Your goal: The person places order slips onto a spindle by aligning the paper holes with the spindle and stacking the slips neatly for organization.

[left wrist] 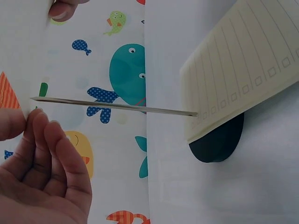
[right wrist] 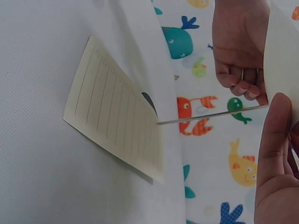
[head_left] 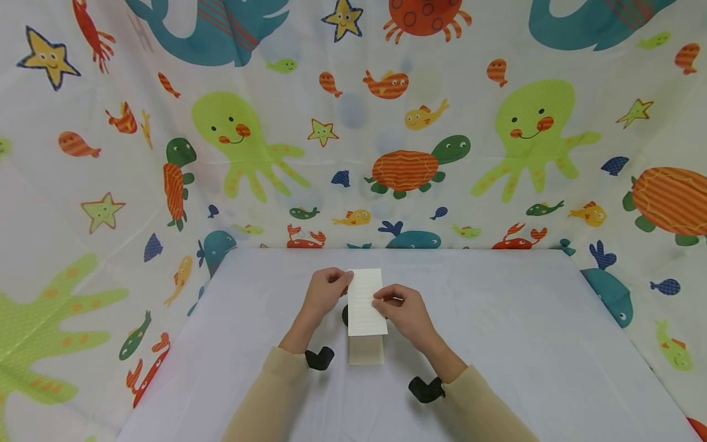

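Note:
A pale lined paper sheet (head_left: 366, 301) is held up between both hands, over a metal spike (left wrist: 117, 106). My left hand (head_left: 327, 288) pinches its left edge near the far corner. My right hand (head_left: 403, 310) pinches the right edge, about midway along. In the right wrist view the held sheet (right wrist: 282, 60) reaches the spike's upper end, and the left wrist view has the pointed tip close to the left fingertips. Lower down, another lined sheet (right wrist: 110, 102) is pierced by the spike and rests low over its round black base (left wrist: 219, 140).
A white cloth (head_left: 525, 344) covers the table. Behind it and along both sides hangs a curtain (head_left: 342, 147) printed with sea animals. Black wrist mounts (head_left: 319, 358) sit at both sleeve cuffs.

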Tool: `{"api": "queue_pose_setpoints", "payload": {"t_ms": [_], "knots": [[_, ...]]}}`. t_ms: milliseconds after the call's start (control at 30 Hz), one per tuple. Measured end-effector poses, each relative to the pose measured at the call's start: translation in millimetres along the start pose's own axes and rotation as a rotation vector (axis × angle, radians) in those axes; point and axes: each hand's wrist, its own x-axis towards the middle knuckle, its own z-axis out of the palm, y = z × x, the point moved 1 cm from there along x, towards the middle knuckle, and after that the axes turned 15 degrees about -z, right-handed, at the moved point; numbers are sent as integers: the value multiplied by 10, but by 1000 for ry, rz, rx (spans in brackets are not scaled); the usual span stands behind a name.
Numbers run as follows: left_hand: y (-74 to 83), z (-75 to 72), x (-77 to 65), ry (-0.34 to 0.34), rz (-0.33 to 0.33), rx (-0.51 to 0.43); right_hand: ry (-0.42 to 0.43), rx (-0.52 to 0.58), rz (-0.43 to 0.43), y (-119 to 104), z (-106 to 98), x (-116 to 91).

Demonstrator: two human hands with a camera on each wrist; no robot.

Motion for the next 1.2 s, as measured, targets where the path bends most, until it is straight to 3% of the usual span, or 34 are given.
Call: {"api": "queue_pose_setpoints", "payload": {"t_ms": [1200], "knots": [[-27, 71, -17, 47, 11, 20, 3, 7, 27, 48, 10, -8]]}}
